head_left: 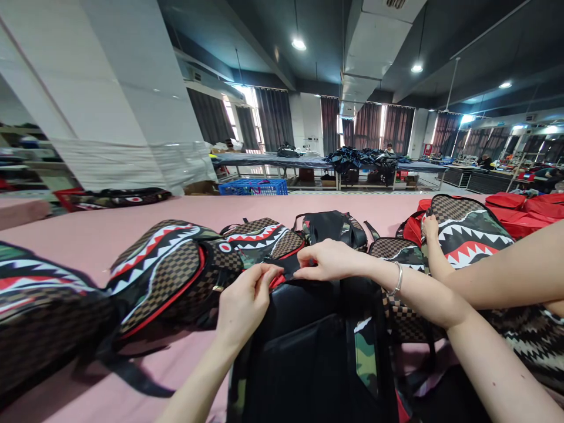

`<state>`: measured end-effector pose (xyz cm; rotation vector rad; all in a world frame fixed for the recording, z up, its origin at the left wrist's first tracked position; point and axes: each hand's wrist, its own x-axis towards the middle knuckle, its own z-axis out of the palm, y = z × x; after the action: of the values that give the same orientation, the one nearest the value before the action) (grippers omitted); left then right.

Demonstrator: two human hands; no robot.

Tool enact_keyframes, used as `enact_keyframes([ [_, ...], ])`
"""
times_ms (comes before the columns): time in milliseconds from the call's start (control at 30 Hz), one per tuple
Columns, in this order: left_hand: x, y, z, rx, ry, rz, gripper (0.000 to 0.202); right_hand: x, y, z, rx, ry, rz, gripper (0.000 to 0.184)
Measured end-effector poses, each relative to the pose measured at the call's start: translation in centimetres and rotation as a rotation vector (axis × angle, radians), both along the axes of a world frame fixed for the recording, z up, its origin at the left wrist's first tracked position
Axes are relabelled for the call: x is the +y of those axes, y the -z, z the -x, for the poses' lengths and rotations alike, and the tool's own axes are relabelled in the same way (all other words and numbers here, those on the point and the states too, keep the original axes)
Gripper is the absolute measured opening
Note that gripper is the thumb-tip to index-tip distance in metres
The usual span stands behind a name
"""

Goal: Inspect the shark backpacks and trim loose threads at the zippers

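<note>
A black backpack (308, 346) lies back-side up in front of me on the pink table (92, 235), with a camouflage strap down its right side. My left hand (244, 302) and my right hand (328, 258) both pinch the black top handle (286, 265) of this backpack, fingers closed on it. A silver bracelet (398, 279) circles my right wrist.
Several shark-mouth backpacks with checkered and camouflage panels lie around: one at the left (163, 270), one behind (259, 238), one at the right (467, 229). Another person's hand (430, 226) rests on the right one. Red bags (524, 208) lie at far right. A blue crate (253, 187) stands beyond the table.
</note>
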<state>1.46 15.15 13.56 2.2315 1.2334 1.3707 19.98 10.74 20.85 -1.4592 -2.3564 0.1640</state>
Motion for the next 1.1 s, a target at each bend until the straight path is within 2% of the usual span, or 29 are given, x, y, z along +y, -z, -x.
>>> enact_keyframes([
  [67, 0.0, 0.0, 0.0, -0.065, 0.003, 0.074, 0.032, 0.2, 0.7, -0.7, 0.151, 0.034, 0.007, 0.021],
  [167, 0.2, 0.1, 0.1, -0.081, 0.049, 0.120, 0.040, 1.1, 2.0, -2.1, 0.352, 0.172, 0.020, 0.029],
  [300, 0.6, 0.0, 0.2, 0.076, 0.043, 0.009, 0.041, 2.6, 3.7, -3.7, 0.327, 0.340, 0.111, 0.047],
  [400, 0.8, -0.2, -0.1, 0.205, 0.003, -0.043, 0.039, 3.1, 4.1, -3.9, 0.267, 0.348, 0.162, 0.048],
  [500, 0.8, -0.5, -0.8, 0.350, -0.036, -0.189, 0.041, 3.3, 3.8, -3.4, 0.261, 0.350, 0.206, 0.046],
  [567, 1.0, -0.8, -1.5, 0.455, -0.011, -0.264, 0.042, 3.3, 3.5, -2.9, 0.262, 0.357, 0.228, 0.046],
  [733, 2.4, -1.8, -3.7, 0.636, 0.051, -0.059, 0.035, 3.4, 3.1, -1.8, 0.233, 0.375, 0.252, 0.048],
  [833, 3.2, -1.9, -4.5, 0.705, 0.070, -0.056, 0.033, 3.4, 2.9, -1.7, 0.231, 0.371, 0.271, 0.049],
  [967, 3.7, -1.0, -4.9, 0.650, 0.035, -0.092, 0.032, 3.6, 3.0, -2.0, 0.252, 0.385, 0.279, 0.050],
  [1100, 4.3, -0.1, -4.3, 0.568, 0.007, -0.016, 0.028, 3.7, 4.1, -1.9, 0.269, 0.369, 0.205, 0.049],
])
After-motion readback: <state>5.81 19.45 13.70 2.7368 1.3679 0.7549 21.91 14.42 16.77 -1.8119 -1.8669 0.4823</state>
